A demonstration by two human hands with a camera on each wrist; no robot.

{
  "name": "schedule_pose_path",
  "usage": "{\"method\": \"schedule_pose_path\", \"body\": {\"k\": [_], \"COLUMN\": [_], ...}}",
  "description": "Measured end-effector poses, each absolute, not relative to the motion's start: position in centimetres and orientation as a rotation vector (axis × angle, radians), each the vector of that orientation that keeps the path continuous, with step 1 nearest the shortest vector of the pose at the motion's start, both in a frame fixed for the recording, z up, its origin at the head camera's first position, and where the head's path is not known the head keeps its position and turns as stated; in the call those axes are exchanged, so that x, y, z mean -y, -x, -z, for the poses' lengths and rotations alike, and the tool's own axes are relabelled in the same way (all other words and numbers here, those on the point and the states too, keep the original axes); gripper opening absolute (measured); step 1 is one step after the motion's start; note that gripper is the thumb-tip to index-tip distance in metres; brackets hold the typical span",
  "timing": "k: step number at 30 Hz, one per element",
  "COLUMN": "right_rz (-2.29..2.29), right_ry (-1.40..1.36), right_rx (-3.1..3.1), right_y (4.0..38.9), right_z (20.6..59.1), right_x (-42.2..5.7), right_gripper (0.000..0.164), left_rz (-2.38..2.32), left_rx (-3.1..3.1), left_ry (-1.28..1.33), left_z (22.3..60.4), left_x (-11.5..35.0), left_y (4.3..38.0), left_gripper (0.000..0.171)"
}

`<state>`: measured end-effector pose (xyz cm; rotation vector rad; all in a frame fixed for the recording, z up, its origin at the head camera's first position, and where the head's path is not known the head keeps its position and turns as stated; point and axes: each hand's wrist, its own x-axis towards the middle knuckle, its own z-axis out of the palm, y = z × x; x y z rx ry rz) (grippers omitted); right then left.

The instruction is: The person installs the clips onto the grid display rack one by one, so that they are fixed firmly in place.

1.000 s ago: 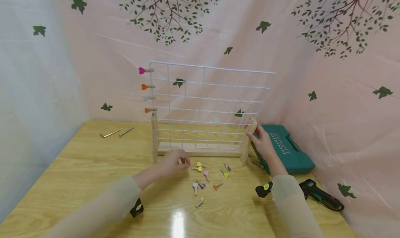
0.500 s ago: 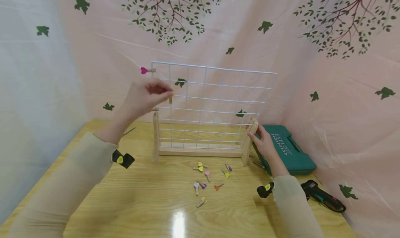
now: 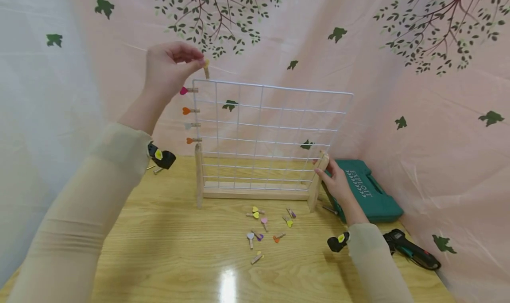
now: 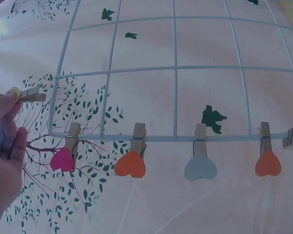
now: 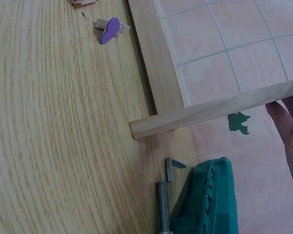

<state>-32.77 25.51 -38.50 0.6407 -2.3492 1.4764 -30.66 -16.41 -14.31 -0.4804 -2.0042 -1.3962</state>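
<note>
My left hand (image 3: 171, 68) pinches a small wooden clothespin (image 3: 206, 69) by its yellow end, right above the top left corner of the white wire grid (image 3: 260, 95). In the left wrist view that clothespin (image 4: 31, 94) points its bare wooden tip toward the grid's edge. Down the grid's left side are clipped a magenta heart clothespin (image 4: 63, 159), an orange one (image 4: 131, 164), a pale grey one (image 4: 201, 166) and another orange one (image 4: 268, 163). My right hand (image 3: 336, 179) grips the right wooden post (image 3: 318, 181) of the stand near its top.
Several heart clothespins, among them a lilac one (image 3: 250, 237) and an orange one (image 3: 277, 238), lie on the table before the stand. A green case (image 3: 364, 192) and a black tool (image 3: 414, 250) are at the right. A bolt (image 5: 163, 207) and a hex key (image 5: 173, 168) lie beside the case.
My left hand has risen from the clothespins on the table, past the grid's left side, to above its top corner, carrying the yellow clothespin. The right hand stays on the post.
</note>
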Motion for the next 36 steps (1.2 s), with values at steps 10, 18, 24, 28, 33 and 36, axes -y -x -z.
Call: {"method": "schedule_pose_path", "body": {"k": [10, 18, 24, 28, 33, 36], "right_rz": [-1.479, -1.501, -1.506, -1.495, -1.485, -1.486], "right_ry": [-0.648, -0.639, -0.642, -0.637, -0.608, -0.615], "right_rx": [2.340, 2.336, 2.335, 2.338, 2.341, 2.341], "right_y": [32.7, 32.8, 32.8, 32.8, 32.9, 32.9], "right_z": [38.5, 38.6, 38.6, 38.5, 38.5, 38.5], "right_x": [-25.5, -25.4, -25.5, -25.5, -25.5, -25.4], "right_gripper": [0.056, 0.056, 0.055, 0.054, 0.055, 0.055], "left_rz": [1.286, 1.182, 1.087, 1.117, 1.150, 1.118], "left_rx": [2.202, 2.139, 2.066, 2.206, 2.437, 2.562], "left_ry": [0.414, 0.460, 0.667, 0.780, 0.887, 0.953], "left_z": [15.4, 15.7, 18.2, 22.8, 30.2, 35.0], "left_x": [17.4, 16.8, 14.2, 12.7, 10.4, 9.3], "left_y": [32.7, 31.2, 27.8, 27.7, 27.3, 26.7], "left_gripper": [0.023, 0.029, 0.026, 0.028, 0.033, 0.032]}}
